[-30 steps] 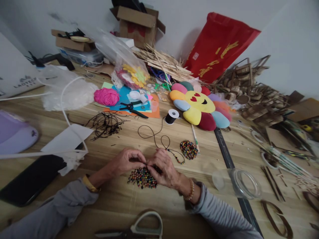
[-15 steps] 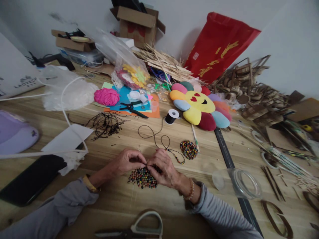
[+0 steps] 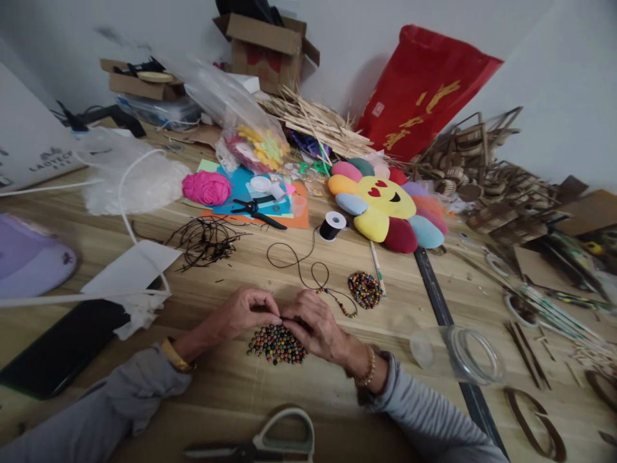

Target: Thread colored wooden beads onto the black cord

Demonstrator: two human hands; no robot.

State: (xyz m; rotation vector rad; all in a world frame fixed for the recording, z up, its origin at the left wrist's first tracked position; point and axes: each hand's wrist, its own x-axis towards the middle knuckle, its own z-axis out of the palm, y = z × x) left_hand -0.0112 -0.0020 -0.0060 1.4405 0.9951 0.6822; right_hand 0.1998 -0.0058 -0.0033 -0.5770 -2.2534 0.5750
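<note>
Hands: While the left hand [image 3: 248, 312] is pinching with thumb and forefinger nearly closed, the right hand [image 3: 315, 325] is curling its fingers in to meet it; both are holding a small dark piece [image 3: 281, 320] at the fingertips, bead or cord end I cannot tell.
Loose beads [image 3: 277, 347]: lying in a patch just beneath the hands, many of them remaining unstrung.
Cord [image 3: 292, 262]: running bare in loops from the spool [image 3: 332, 226] towards the right hand, where the fingers are hiding part of it.
Beaded stretch [image 3: 344, 307]: showing the stringing done there, only a short length carrying beads.
Bead cluster [image 3: 365, 290]: resting in a round heap near that stretch; whether it is strung, the view is not settling.
Spool: standing upright, the cord apparently remaining uncut.
Scissors [image 3: 289, 444]: lying near the front edge, touched by neither hand.
</note>
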